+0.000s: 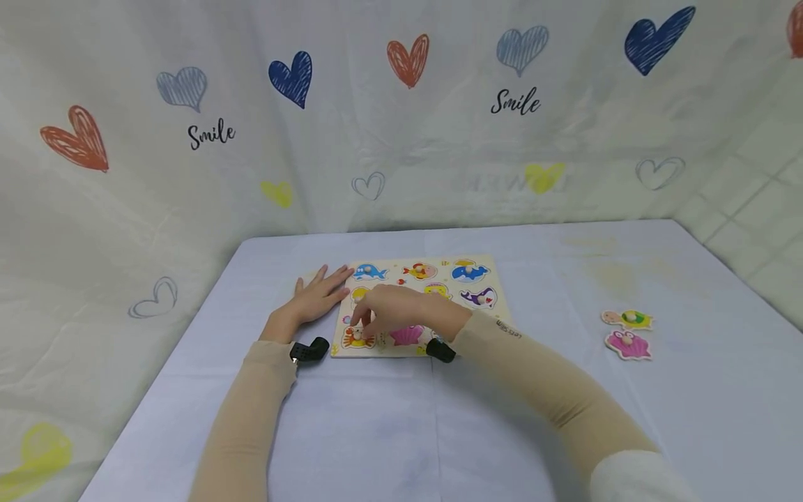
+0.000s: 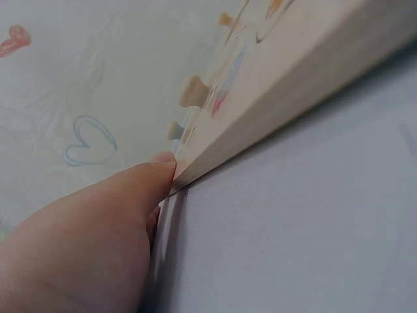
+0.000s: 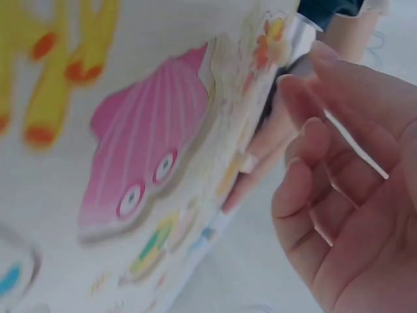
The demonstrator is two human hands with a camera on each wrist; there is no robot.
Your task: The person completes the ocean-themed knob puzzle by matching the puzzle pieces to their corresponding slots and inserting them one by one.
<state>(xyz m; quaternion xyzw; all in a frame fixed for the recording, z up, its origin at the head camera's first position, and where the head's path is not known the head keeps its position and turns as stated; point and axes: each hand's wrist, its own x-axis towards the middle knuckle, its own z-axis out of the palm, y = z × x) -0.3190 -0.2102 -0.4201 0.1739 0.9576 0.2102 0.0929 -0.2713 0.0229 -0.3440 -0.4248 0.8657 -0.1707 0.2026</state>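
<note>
A wooden knob puzzle board (image 1: 385,353) with sea-animal pictures lies on the table. My left hand (image 1: 318,296) rests at its left edge, fingers straight and spread. In the left wrist view the thumb (image 2: 140,179) touches the board's edge. My right hand (image 1: 392,309) hovers over the board's lower left, just above the orange crab (image 1: 357,338). In the right wrist view its fingers (image 3: 293,189) are loosely bent and nothing shows between them. A pink shell picture (image 3: 140,130) with two eyes lies near this hand, with no knob visible on it.
Two loose puzzle pieces lie at the right of the table: a green and yellow turtle (image 1: 629,319) and a pink shell (image 1: 629,345). A blue dolphin (image 1: 370,272), a blue whale (image 1: 469,272) and a purple shark (image 1: 479,298) sit on the board. A heart-printed curtain hangs behind.
</note>
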